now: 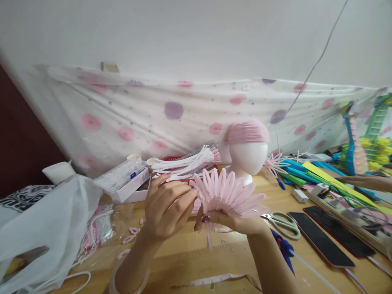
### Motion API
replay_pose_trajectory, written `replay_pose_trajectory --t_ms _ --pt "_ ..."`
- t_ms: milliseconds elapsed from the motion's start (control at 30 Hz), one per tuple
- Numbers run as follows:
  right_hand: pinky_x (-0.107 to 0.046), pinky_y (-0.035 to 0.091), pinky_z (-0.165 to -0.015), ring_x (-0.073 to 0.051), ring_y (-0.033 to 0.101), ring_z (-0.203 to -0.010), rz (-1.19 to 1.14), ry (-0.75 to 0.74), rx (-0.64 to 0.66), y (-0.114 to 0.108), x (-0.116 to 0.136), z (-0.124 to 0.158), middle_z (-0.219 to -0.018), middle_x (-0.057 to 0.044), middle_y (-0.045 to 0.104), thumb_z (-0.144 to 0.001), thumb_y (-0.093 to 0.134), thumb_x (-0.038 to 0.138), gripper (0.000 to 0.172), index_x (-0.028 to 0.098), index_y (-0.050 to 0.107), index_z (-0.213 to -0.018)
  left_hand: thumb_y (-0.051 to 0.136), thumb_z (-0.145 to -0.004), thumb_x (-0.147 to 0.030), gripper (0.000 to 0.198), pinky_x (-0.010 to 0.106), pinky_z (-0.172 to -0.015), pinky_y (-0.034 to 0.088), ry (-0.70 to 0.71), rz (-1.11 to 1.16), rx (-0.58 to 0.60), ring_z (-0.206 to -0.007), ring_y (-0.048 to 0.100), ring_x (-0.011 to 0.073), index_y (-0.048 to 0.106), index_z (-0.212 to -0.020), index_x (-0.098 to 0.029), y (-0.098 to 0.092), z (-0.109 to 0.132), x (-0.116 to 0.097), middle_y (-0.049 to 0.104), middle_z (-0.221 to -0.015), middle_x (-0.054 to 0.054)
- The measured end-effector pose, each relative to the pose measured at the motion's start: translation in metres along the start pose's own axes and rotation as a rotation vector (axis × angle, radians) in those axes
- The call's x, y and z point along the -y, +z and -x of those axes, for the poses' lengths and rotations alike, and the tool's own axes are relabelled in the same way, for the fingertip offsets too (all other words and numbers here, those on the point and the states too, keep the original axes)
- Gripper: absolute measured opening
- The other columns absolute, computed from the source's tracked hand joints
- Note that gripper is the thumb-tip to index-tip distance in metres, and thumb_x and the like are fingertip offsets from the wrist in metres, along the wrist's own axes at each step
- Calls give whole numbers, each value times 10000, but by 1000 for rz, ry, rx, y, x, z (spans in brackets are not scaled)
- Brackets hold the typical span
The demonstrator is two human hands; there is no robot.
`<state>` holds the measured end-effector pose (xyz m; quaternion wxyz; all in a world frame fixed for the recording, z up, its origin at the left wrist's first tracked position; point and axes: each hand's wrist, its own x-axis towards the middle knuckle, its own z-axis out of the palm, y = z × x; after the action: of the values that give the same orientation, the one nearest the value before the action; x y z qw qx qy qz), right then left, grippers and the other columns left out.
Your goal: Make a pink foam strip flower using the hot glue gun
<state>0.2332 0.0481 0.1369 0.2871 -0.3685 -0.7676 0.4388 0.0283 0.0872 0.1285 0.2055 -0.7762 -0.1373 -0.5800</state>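
A fan of looped pink pipe-cleaner petals (228, 194) is held up over the middle of the table. My right hand (232, 222) supports it from below, its thumb closed at the lower left of the fan. A pink strip (208, 237) dangles beneath that thumb. My left hand (171, 208) has bent fingers closed at the fan's left edge, around the outermost petals; the fingertips are partly hidden. Behind the fan stands a white foam head (248, 157) wearing a pink wrapped cap (248, 131).
Pipe-cleaner bundles (186, 161) lie behind my left hand, beside a bead box (122, 179). Scissors (283, 224), a blue glue gun (286, 249) and two phones (321, 237) are at right. A measuring tape (211, 280) lies in front. A co-worker's hand (367, 181) shows at far right.
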Motion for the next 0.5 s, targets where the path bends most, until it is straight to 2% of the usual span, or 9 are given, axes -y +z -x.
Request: replay_pose_trajectory --t_ms 100,200,267,400,500 --pt "-465 400 -1123 -302 416 -1397 -26 21 -103 1 -1 2 -1239 -30 689 -876 673 401 304 269 732 -1144 654 -822 -56 187 411 -937 483 2 -2 -12 -785 713 178 638 -970 -170 0 0 -2 762 -817 48" --pt "-487 367 -1150 -312 349 -1442 -54 13 -200 1 -5 3 -1388 -32 597 -803 755 373 543 287 621 -1322 634 -829 -58 189 394 -929 489 7 7 -19 -767 711 166 627 -971 -183 1 0 -5 761 -800 34" --pt "-500 331 -1171 -312 306 -1465 -68 9 -209 1 -7 3 -1452 -30 543 -797 758 372 622 301 564 -1383 632 -825 -56 184 390 -935 487 22 20 -17 -756 709 164 625 -966 -174 1 0 -6 759 -787 39" --pt "-499 291 -1189 -310 270 -1483 -78 11 -219 0 -7 3 -1470 -27 526 -785 766 382 649 320 550 -1393 642 -824 -68 151 402 -969 479 36 27 -10 -750 713 167 631 -947 -156 2 0 -9 757 -768 48" --pt "-490 322 -1171 -318 356 -1439 -101 32 -233 -1 -6 4 -1410 -38 581 -753 792 424 634 306 594 -1344 645 -838 -70 153 398 -951 487 29 7 -10 -757 718 163 635 -956 -167 2 1 -9 763 -781 39"
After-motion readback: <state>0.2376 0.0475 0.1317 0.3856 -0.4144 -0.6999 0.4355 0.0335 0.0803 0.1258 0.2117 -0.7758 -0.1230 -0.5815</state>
